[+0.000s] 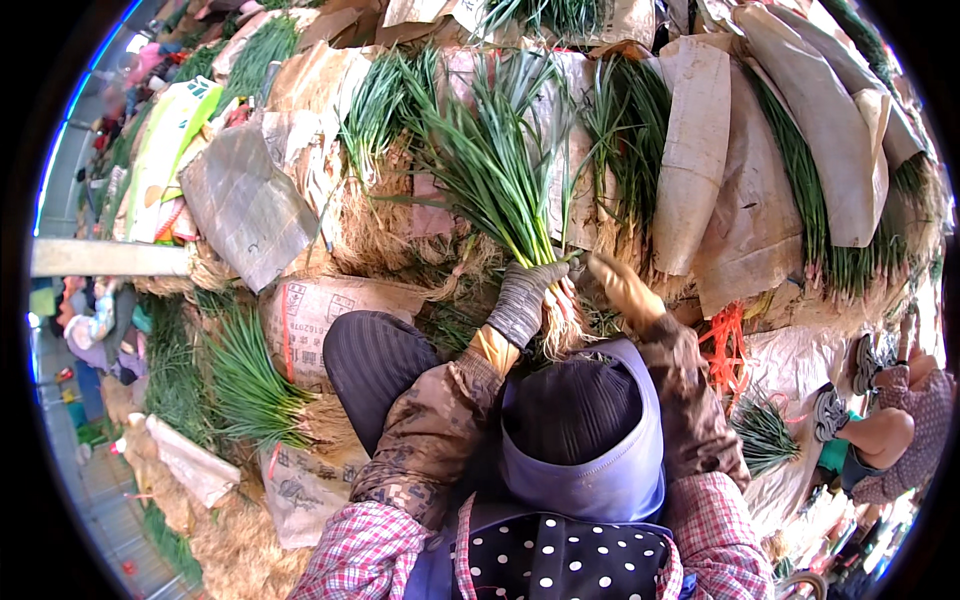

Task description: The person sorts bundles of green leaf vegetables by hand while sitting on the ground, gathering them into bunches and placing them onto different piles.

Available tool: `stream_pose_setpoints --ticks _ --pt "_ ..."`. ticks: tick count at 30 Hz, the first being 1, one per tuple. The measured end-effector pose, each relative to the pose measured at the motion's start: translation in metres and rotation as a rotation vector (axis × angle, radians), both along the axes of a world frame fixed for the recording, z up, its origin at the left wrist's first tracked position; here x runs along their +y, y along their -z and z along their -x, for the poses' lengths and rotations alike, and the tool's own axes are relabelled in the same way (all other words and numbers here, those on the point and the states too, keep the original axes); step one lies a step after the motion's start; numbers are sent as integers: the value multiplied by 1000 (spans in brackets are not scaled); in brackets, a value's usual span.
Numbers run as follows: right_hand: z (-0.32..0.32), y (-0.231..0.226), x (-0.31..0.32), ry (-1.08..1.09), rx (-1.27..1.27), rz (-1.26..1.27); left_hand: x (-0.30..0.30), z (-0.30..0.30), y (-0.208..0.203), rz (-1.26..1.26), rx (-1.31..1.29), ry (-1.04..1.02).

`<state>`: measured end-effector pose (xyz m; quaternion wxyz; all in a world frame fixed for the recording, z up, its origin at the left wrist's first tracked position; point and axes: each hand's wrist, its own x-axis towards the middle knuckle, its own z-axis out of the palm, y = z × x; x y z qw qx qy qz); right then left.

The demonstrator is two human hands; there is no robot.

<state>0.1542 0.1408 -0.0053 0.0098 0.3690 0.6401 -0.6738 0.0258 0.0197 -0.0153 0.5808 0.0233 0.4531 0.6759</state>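
In front of me is a bunch of green garlic (510,170), its leaves spread away from me and its reddish stem ends and pale roots toward me. My left hand (528,302), in a grey glove with yellow bands at the wrist, is wrapped round the lower stems. Just right of those stems is my right hand (625,290) in a tan glove, its fingers drawn together. A thin green strand shows near its fingertips, but I cannot make out what they pinch. Loose roots and green scraps lie beneath the bunch.
More green garlic (375,115) lies across a raised pile ahead, partly under brown paper sheets (692,150). Another bunch (260,385) rests on sacks at left. Red ties (725,350) lie near my right arm. A person (895,430) sits at far right.
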Motion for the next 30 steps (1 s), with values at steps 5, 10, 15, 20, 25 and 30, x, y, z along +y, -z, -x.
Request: stream_pose_setpoints --ticks 5,10,15,20,25,30 --pt "43 27 12 320 221 611 10 -11 -15 -53 -50 -161" --pt "50 33 -6 432 383 765 4 -5 -16 -76 -30 -119" --pt "49 10 -9 388 399 694 4 -5 -20 -99 -25 -126" --pt "55 -16 -14 443 344 760 1 0 -17 -140 -3 -120" --pt "53 5 -10 400 364 786 -1 -1 -26 -86 -4 -87" --pt "42 54 -10 211 -92 -14 2 -2 -29 1 -15 -80"
